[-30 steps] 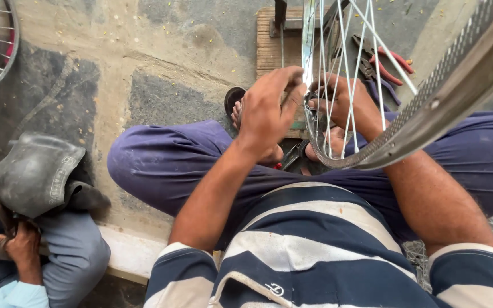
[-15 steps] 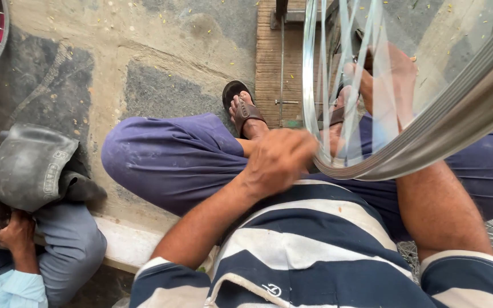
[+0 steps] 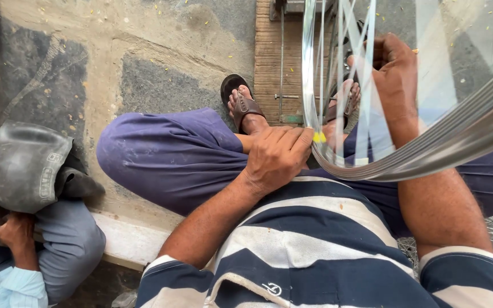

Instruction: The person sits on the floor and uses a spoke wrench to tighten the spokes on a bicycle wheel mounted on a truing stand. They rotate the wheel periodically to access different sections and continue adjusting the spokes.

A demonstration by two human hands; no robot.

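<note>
Inspector: Step in hand?

Assessor: Work on the spokes, by my judgement. The left hand pinches a small yellow piece at its fingertips, against the near edge of the bicycle wheel rim. The right hand reaches in among the spokes beyond it; grip hidden, I cannot tell.

Inspector: Next move?

Assessor: Likely seating that piece squarely, with the rim held steady. A second person's hand holds a rubber tube well off left.

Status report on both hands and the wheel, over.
Left hand gripping wheel rim at lap. Right hand among spokes. Co-worker's rubber tube apart, left.
</note>
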